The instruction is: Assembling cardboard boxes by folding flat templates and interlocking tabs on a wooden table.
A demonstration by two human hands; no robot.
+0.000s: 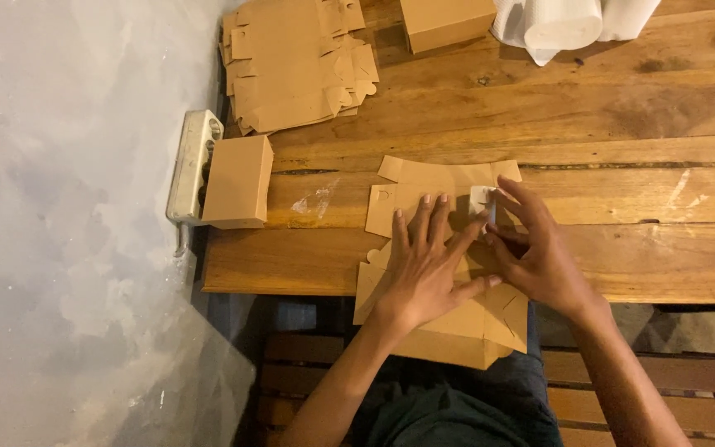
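Observation:
A flat brown cardboard box blank [424,190] lies on the wooden table [622,124], its near end hanging over the table's front edge. My left hand [428,265] presses flat on the blank's middle, fingers spread. My right hand [535,248] is at the blank's right side, fingertips pinching a small white piece [482,199] against the cardboard. Whether that piece is tape or a sticker is unclear.
A stack of unfolded brown blanks [295,62] lies at the far left. One folded box [237,182] sits at the table's left edge beside a white power strip [190,165]. Another folded box [447,21] and white rolls [564,21] stand at the back.

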